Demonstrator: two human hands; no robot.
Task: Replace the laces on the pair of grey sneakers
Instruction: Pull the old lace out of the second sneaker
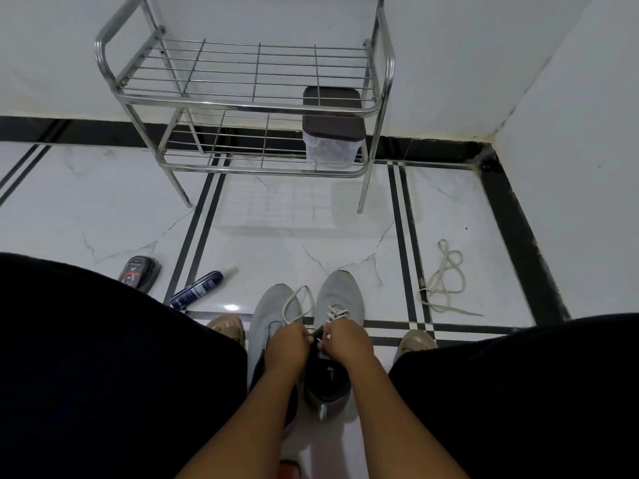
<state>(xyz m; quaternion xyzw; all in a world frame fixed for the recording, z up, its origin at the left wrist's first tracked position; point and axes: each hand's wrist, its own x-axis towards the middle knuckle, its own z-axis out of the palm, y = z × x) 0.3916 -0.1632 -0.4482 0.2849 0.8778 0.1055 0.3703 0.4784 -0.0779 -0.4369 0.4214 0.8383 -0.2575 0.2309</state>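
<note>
We see two grey knit sneakers (340,295) side by side on the white tiled floor (121,209). Our left hand (287,344) and right hand (345,340) each pinch the cream lace (294,302) over the right sneaker's eyelets; a loose cream lace (446,281) lies well apart.

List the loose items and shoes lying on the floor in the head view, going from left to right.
Black oval tin → dark spray bottle → left grey sneaker → right grey sneaker → loose white lace.
</note>
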